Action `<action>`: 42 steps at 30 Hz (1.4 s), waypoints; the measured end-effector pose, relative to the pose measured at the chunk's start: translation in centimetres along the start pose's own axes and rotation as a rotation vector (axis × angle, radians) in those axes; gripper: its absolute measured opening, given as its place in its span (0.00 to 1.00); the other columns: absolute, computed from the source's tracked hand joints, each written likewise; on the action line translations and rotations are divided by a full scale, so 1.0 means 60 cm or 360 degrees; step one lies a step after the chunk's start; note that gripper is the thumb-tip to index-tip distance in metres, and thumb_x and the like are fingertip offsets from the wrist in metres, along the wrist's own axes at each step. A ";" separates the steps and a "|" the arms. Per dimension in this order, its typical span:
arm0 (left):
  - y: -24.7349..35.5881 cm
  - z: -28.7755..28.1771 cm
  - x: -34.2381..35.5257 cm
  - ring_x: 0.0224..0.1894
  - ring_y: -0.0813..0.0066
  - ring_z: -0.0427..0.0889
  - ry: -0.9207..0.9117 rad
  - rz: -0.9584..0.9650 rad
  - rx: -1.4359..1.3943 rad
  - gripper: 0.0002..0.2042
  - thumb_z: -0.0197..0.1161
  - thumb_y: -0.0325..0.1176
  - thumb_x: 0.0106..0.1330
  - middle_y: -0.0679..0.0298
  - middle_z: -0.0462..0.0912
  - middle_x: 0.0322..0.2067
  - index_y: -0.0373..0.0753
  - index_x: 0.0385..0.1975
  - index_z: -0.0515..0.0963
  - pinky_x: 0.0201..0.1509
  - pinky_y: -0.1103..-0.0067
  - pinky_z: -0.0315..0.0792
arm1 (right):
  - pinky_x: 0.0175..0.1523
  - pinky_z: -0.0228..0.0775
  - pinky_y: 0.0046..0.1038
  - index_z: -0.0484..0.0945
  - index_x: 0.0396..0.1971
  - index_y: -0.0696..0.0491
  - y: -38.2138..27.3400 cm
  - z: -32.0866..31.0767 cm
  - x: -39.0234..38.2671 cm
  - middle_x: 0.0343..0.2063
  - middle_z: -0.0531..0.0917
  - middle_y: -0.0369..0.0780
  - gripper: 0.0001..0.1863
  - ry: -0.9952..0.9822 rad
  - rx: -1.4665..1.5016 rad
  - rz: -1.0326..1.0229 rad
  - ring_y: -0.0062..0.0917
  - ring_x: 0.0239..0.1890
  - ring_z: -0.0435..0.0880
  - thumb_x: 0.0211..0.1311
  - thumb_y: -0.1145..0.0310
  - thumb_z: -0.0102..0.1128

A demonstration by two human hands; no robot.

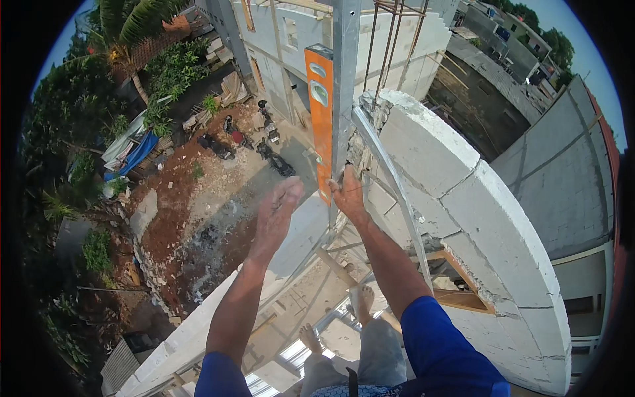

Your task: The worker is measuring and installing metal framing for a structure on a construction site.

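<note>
An orange spirit level (319,126) stands upright along the left side of a grey metal post (345,73). My right hand (350,198) is closed around the lower part of the post, its thumb beside the bottom end of the level. To the left of the level, my left hand (279,206) is raised in the air, fingers stretched and close together, holding nothing. A long, thin metal strip (393,175) leans down just right of my right hand. Broken mortar and rough block edges (360,149) lie behind the right fingers.
A pale block wall (476,218) curves along the right, with a wooden-framed opening (456,284) low in it. Rusty rebar (390,46) rises beyond the post. My bare feet (362,303) are high up. Motorcycles (274,159) stand on the ground far below left.
</note>
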State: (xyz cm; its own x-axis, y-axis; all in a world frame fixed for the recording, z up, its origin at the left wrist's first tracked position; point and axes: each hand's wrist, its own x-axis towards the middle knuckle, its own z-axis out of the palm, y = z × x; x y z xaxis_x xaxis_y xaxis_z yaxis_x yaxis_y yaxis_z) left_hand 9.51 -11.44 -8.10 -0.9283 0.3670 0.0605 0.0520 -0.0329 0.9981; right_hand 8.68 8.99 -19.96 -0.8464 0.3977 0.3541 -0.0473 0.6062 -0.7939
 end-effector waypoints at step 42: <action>0.117 0.121 0.068 0.23 0.79 0.74 -0.0472 -0.0461 -0.0784 0.20 0.58 0.28 0.60 0.62 0.76 0.26 0.27 0.52 0.69 0.23 0.81 0.67 | 0.35 0.65 0.27 0.78 0.29 0.63 -0.311 -0.276 0.119 0.22 0.79 0.39 0.08 -0.0610 0.0063 0.0213 0.22 0.27 0.72 0.60 0.72 0.56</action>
State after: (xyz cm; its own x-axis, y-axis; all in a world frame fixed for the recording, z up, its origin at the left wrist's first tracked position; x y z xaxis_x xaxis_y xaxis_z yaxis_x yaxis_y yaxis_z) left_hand 8.74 -3.42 -0.74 -0.7344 0.6642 -0.1395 -0.4261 -0.2913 0.8565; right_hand 12.28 11.89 5.56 -0.9826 0.1809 0.0425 0.0624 0.5365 -0.8416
